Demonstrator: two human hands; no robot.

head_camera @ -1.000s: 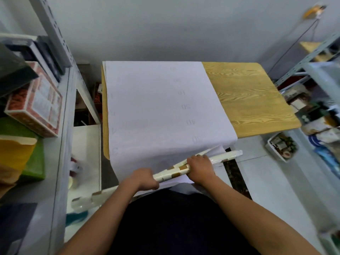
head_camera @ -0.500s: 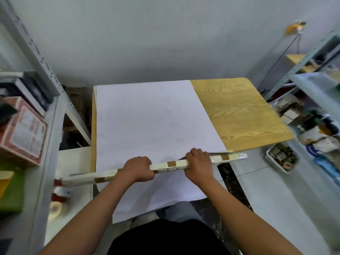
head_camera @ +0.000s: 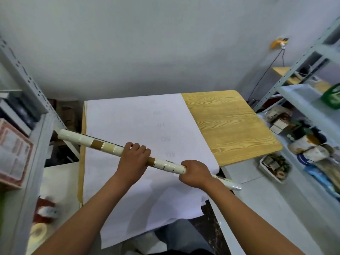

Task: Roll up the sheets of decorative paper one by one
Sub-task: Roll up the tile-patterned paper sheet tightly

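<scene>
A tight roll of decorative paper [head_camera: 103, 145], cream with brown squares, is held in the air above the table, slanting from upper left to lower right. My left hand [head_camera: 133, 159] grips its middle. My right hand [head_camera: 196, 173] grips it nearer the right end, whose tip sticks out past the hand. Under the roll a large white sheet [head_camera: 136, 126] lies flat on the wooden table [head_camera: 230, 126], its near part hanging over the front edge. Faint numbers show through the sheet.
A grey metal shelf [head_camera: 33, 92] with boxes and books stands at the left. Another shelf [head_camera: 303, 111] with packets and a tray stands at the right. Tape rolls [head_camera: 37, 230] lie low on the left. The wall is close behind the table.
The roll has come up from the table's front edge and tilted, its left end higher and farther. Both hands kept their grip; the view has tipped upward.
</scene>
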